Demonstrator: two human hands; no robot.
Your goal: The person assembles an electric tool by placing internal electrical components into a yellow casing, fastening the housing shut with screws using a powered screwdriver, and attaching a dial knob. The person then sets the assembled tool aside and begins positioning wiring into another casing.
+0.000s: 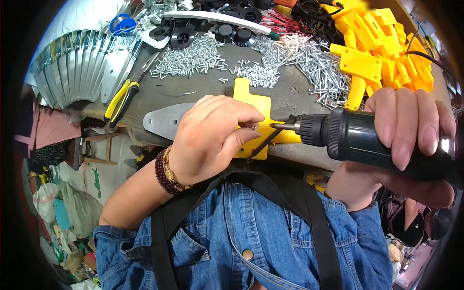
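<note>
My left hand [208,135] is closed in a pinch on a small metal screw [254,127], only its tip showing between thumb and forefinger. Beneath the fingers lies a yellow plastic housing [258,104], with a flat grey metal blade [166,121] reaching out to the left of it. A black cord [263,145] runs across the yellow part. In my right hand [411,125] is a black electric screwdriver [355,135], held level. Its bit points left, just short of the left fingertips.
Heaps of short screws [188,57], small fasteners [261,72] and long screws [321,72] lie on the dark table [290,99]. More yellow housings [377,48] are piled at far right. Yellow-black pliers [121,101] and a row of metal blades [77,67] sit at left.
</note>
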